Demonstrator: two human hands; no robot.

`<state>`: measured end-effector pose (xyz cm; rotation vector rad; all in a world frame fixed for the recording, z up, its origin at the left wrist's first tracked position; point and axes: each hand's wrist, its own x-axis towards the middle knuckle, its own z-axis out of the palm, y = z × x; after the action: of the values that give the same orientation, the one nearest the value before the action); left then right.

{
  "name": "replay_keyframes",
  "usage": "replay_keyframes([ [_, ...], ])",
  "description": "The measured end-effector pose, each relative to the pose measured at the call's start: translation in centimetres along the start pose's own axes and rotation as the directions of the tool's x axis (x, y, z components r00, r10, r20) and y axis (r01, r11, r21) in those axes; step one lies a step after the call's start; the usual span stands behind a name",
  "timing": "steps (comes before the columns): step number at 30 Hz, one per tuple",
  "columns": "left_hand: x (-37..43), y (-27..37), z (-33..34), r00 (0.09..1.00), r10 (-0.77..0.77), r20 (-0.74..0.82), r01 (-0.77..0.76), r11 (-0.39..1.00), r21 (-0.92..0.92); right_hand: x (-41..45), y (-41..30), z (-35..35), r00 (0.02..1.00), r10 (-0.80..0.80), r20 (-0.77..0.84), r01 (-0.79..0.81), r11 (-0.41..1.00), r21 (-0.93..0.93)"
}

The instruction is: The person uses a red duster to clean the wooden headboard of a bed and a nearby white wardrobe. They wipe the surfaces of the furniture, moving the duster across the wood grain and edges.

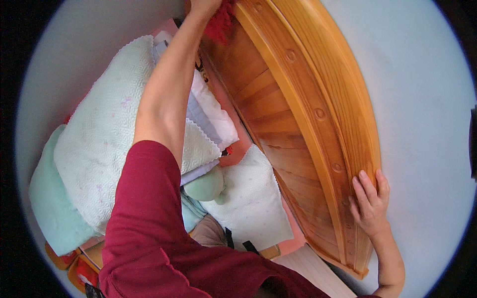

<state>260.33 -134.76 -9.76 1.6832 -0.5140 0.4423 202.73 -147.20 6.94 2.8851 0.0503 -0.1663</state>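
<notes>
At the top edge, my left hand (pixel 205 5) is partly cut off by the frame. A red shaggy cloth or duster (pixel 220 25) is in it, against the upper part of a wooden headboard (pixel 275 97); the fingers are mostly hidden. My right hand (pixel 372 210) rests on the headboard's thick top rail (pixel 344 108) near its lower right end. Its fingers are apart and lie over the rail, with the thumb on the front side. Round plugs dot the panel below the rail.
Left of the headboard lie a white quilted cover (pixel 100 123), a mint-green cushion or bedding (pixel 56 201) and a white folded quilt (pixel 220 115). A white quilted pillow cover (pixel 249 201) touches the headboard's foot, beside a round green plush item (pixel 205 184). A pale wall (pixel 421 111) stands behind the rail.
</notes>
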Motion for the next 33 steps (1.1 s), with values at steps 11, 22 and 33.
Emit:
replay_keyframes([
  [11, -0.2, -2.2, -1.4, 0.955, 0.195, 0.223, -0.256, 0.922, 0.291, 0.0, 0.1, -0.6, 1.000, 0.005, 0.010, -0.006, 0.999, 0.048],
  [22, -11.3, 5.9, -1.7, 0.886, 0.371, 0.280, -0.436, 0.871, 0.225, 0.4, -0.2, -0.7, 0.998, -0.015, -0.057, 0.020, 0.996, 0.085],
  [33, -30.9, 21.3, -2.2, 0.641, 0.610, 0.466, -0.615, 0.771, -0.165, -0.5, -0.2, -1.6, 0.982, -0.073, -0.176, 0.095, 0.988, 0.121],
])
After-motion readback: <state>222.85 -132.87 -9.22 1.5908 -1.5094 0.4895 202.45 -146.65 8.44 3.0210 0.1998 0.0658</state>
